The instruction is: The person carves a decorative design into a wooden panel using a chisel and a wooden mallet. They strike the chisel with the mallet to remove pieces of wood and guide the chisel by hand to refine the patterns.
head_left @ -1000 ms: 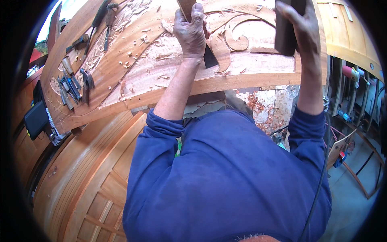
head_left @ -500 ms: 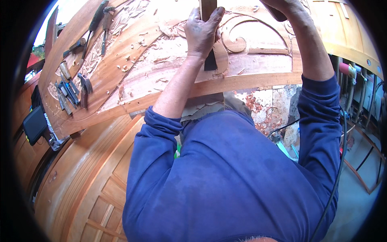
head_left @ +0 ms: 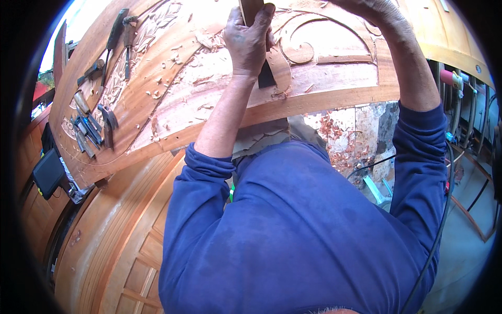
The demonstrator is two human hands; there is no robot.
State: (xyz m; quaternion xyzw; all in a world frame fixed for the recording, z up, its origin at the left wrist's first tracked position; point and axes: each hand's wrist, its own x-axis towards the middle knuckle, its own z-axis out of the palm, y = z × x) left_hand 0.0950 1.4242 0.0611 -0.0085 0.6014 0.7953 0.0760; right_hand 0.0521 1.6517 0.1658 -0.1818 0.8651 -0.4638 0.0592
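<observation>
My left hand (head_left: 246, 48) is wrapped round a wide flat chisel (head_left: 267, 78) with a wooden upper part. Its dark blade points down onto a carved wooden panel (head_left: 345, 81), next to a raised scroll (head_left: 299, 51). At the top edge my right hand (head_left: 368, 11) is raised over the panel's far side. The picture's edge cuts off its fingers and hides what they hold. Pale shavings (head_left: 206, 39) lie across the carved ground left of the chisel.
Several carving tools, among them a long dark-handled chisel (head_left: 116, 31) and a small hammer (head_left: 108, 123), lie on the panel's left end. A dark screen-like device (head_left: 51, 172) stands off its left corner. A panelled wooden door (head_left: 125, 246) is below left; a black cable (head_left: 436, 230) hangs by my right arm.
Both hands appear higher in the picture, the left one also further left with the chisel. The dark brown piece seen under my right hand before is now out of sight.
</observation>
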